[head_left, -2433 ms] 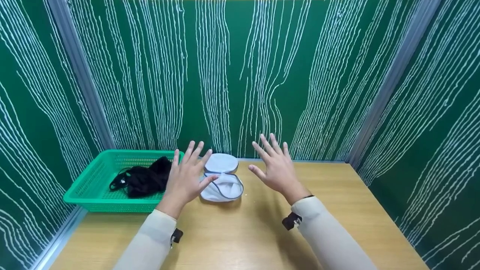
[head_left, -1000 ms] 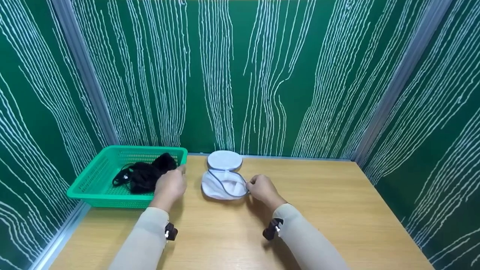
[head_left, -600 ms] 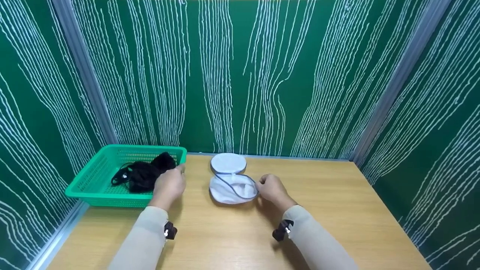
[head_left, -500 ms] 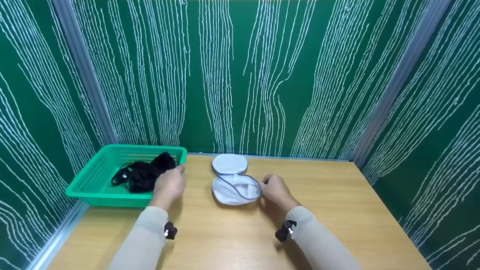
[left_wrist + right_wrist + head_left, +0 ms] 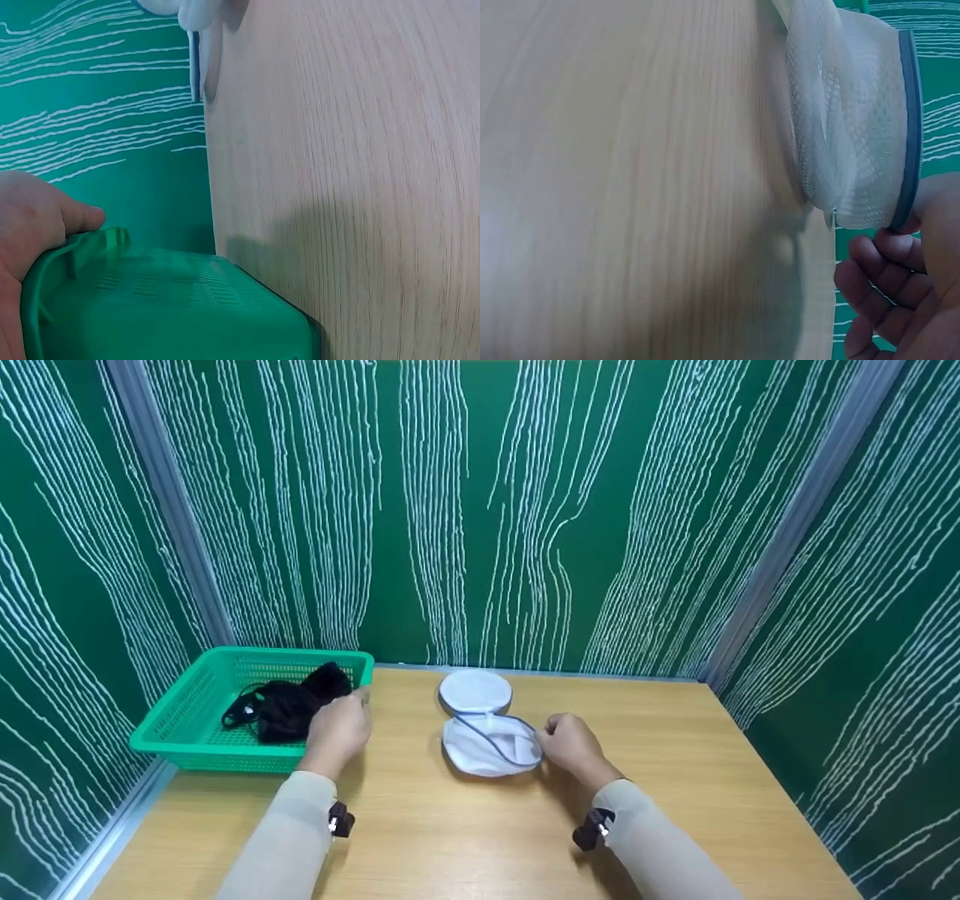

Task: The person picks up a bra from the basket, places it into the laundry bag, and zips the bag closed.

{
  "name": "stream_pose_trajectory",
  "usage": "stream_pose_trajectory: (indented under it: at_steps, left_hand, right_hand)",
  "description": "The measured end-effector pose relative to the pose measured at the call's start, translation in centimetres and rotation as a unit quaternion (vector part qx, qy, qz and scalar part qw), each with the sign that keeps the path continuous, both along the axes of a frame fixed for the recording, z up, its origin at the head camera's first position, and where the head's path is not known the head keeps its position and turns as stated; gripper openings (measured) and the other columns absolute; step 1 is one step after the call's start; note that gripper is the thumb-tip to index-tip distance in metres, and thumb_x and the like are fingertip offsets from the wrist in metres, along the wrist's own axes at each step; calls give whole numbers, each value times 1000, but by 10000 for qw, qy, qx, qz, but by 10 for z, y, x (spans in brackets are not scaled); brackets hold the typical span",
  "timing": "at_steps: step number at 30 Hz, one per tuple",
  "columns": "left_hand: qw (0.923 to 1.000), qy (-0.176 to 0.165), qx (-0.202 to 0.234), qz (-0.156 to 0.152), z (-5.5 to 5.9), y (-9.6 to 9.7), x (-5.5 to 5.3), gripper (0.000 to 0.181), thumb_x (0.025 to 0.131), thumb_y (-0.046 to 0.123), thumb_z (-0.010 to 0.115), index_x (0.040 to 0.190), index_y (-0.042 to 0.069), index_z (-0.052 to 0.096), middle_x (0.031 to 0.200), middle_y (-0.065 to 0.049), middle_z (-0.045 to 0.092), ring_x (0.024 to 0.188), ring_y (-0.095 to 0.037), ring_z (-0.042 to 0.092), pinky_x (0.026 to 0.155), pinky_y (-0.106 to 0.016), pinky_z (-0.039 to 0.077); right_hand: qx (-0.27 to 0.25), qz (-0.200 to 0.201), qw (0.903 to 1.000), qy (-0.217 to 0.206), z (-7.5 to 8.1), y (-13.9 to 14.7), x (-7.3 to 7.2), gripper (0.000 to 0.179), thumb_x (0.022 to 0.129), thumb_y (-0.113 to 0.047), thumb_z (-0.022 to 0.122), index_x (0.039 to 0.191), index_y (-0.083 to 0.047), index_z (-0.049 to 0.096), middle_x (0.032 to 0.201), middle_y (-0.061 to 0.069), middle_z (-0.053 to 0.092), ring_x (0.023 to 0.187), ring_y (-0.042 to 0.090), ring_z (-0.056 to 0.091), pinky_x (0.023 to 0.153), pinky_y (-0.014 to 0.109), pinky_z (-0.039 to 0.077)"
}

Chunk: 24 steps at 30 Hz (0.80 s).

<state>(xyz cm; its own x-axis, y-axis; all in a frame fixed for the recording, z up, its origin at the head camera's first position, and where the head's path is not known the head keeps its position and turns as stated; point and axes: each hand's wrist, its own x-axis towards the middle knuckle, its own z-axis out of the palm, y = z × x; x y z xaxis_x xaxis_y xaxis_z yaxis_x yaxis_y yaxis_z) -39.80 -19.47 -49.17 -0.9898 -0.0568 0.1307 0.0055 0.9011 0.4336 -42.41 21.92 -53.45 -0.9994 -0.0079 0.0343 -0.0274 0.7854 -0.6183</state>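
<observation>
A green plastic basket stands at the left of the table. My left hand grips its right rim, thumb over the edge, as the left wrist view also shows. Inside the basket lies a bunched black cloth item with thin cords; its exact kind is unclear. Right of the basket is a white mesh laundry bag with grey-blue edging, its round lid folded back. My right hand pinches the bag's right edge. In the right wrist view, the mesh bag stands on the wood, and its other fingers are loosely curled.
The wooden table ends at green walls with white wavy lines, at the back and both sides. Grey metal posts stand in the corners. The basket sits close to the left wall.
Both hands came down from being spread in the air; the left took the basket's rim, the right the laundry bag's edge. The bag has slid right and slightly toward me. The basket is nearly unmoved.
</observation>
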Motion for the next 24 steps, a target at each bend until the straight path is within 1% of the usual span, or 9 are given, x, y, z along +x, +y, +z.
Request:
stream_pose_trajectory:
  at_steps: [7, 13, 16, 18, 20, 24]
  left_hand:
    - [10000, -5, -59, -19, 1, 0, 0, 51, 121, 22, 45, 170, 11, 52, 162, -22, 64, 136, -48, 70, 116, -67, 56]
    - [10000, -22, -65, -17, 2, 1, 1, 51, 121, 24, 46, 170, 11, 52, 161, -22, 65, 134, -47, 72, 114, -66, 57]
    - [10000, -51, -14, -2, 2, 1, 2, 51, 122, 24, 45, 171, 12, 51, 163, -21, 64, 136, -46, 71, 116, -66, 56]
    - [10000, -76, -1, 0, 2, 0, 2, 51, 122, 24, 45, 171, 11, 50, 164, -21, 63, 137, -46, 70, 117, -66, 55]
    - [10000, -88, -2, -1, 2, 0, 2, 52, 122, 24, 44, 172, 11, 49, 164, -22, 63, 136, -46, 71, 115, -66, 56]
    - [10000, -55, -22, -2, 2, 0, 2, 54, 121, 25, 44, 172, 10, 48, 163, -23, 63, 133, -48, 72, 112, -67, 57]
  right_hand:
    - [108, 131, 9996, -230, 3, 11, 7, 39, 104, -20, 66, 67, -17, 52, 66, -2, 48, 61, 17, 48, 58, 30, 38]
    - [180, 318, 9984, -427, 4, 16, 12, 40, 103, -21, 68, 66, -19, 53, 63, -3, 48, 59, 16, 47, 56, 29, 38]
    - [240, 460, 9974, -505, 4, 18, 13, 40, 103, -20, 69, 66, -20, 54, 62, -4, 47, 58, 15, 46, 56, 28, 37]
    - [255, 543, 9968, -535, 4, 18, 13, 40, 102, -19, 69, 65, -20, 54, 62, -4, 47, 58, 14, 45, 56, 28, 37]
    - [257, 624, 9964, -511, 4, 18, 13, 40, 101, -19, 70, 65, -19, 53, 62, -4, 46, 58, 14, 44, 56, 28, 35]
    - [143, 611, 9968, -485, 4, 16, 13, 39, 103, -23, 71, 67, -18, 55, 62, -5, 47, 58, 14, 45, 56, 28, 34]
